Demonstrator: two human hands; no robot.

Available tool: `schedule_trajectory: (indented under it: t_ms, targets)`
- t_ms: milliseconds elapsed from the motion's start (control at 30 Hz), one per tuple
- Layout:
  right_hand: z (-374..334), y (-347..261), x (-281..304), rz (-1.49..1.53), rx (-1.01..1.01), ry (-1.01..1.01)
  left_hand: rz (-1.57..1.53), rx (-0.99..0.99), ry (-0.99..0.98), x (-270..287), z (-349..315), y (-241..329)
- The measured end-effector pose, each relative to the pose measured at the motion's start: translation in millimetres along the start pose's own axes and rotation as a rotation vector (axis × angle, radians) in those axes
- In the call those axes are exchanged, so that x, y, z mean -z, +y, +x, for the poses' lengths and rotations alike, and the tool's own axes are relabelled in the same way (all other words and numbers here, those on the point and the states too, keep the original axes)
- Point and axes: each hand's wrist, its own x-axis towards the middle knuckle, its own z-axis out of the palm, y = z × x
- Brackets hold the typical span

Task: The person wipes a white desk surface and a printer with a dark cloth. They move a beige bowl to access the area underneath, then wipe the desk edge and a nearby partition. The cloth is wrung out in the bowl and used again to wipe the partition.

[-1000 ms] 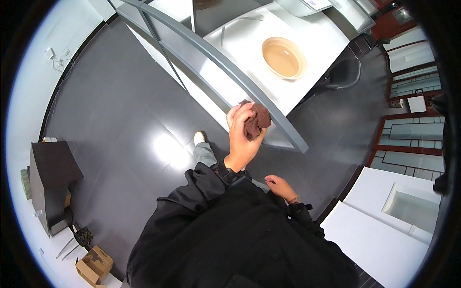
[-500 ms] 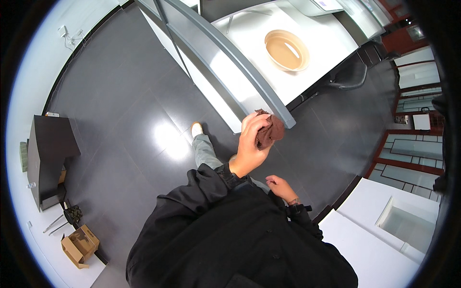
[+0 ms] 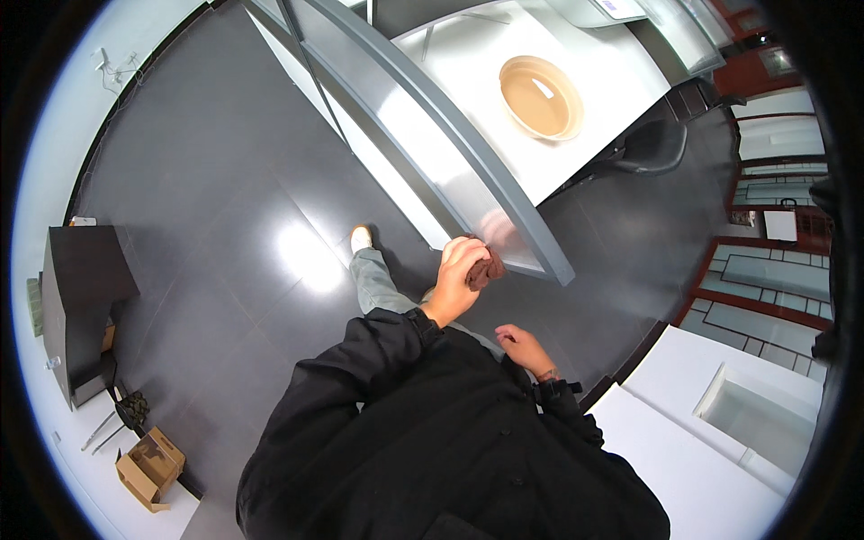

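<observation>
My left hand [image 3: 454, 280] is closed around a crumpled dark brown cloth [image 3: 484, 269]. The cloth is up against the lower near end of the glass partition panel [image 3: 450, 162], where a faint reflection of the hand shows. A thick grey frame [image 3: 515, 200] edges the panel. Lower and to the right, my right hand [image 3: 526, 349] hangs in front of my body with its fingers curled in, and nothing shows in it. Beyond the partition a tan oval basin [image 3: 576, 123] with liquid in it stands on a white desk [image 3: 605, 81].
A black chair [image 3: 655, 147] is by the desk's right edge. White cabinets [image 3: 666, 405] stand at the lower right. On the left are a dark cabinet [image 3: 85, 279] and an opened cardboard box [image 3: 135, 483]. Grey tile floor [image 3: 216, 198] surrounds my feet.
My left hand has moved down and slightly left with the brown cloth, from the frame's end onto the glass. The view has shifted slightly; my right hand hangs as before.
</observation>
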Motion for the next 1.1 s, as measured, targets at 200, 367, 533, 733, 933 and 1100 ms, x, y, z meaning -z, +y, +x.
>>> schedule_trajectory:
  t_ms: [200,367,533,733,933,1100]
  targets:
    - [14,-24,-10,0.008,-0.060,0.021,-0.054,0.012,-0.116,7,2,-16]
    - [21,-40,-20,-0.043,-0.045,0.008,-0.125,0.003,-0.160,23,11,-7]
    - [21,-34,-21,-0.090,-0.008,0.009,-0.216,-0.140,-0.119,27,26,39]
    - [24,-21,-19,0.024,0.154,0.077,-0.207,-0.292,-0.029,25,43,72]
    - [9,-11,-8,0.044,-0.028,0.000,-0.137,-0.217,-0.019,13,24,42]
    - [5,1,-9,0.110,-0.046,0.016,-0.059,-0.062,-0.003,1,-2,-1]
